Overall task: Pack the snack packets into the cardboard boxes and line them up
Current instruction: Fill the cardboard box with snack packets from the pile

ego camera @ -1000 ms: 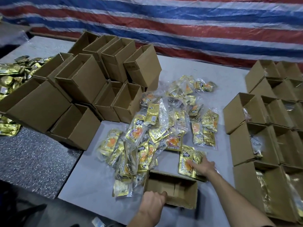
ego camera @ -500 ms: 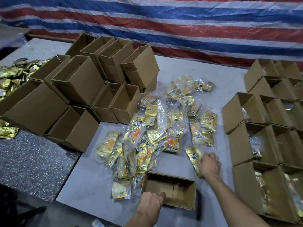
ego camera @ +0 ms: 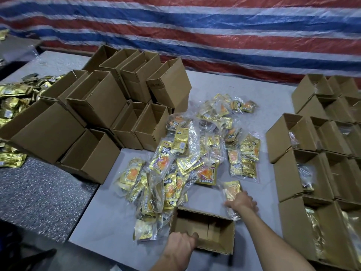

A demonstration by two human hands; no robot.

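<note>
Filling the open cardboard box (ego camera: 205,229) at the near edge of the bench (ego camera: 115,212).
The left hand (ego camera: 182,245) grips the box's near rim. The right hand (ego camera: 241,202), blurred, appears closed on a snack packet (ego camera: 231,189) just beyond the box's right end, beside the loose pile (ego camera: 185,159). Next, likely: swing the packet over the opening and lay it inside.
</note>
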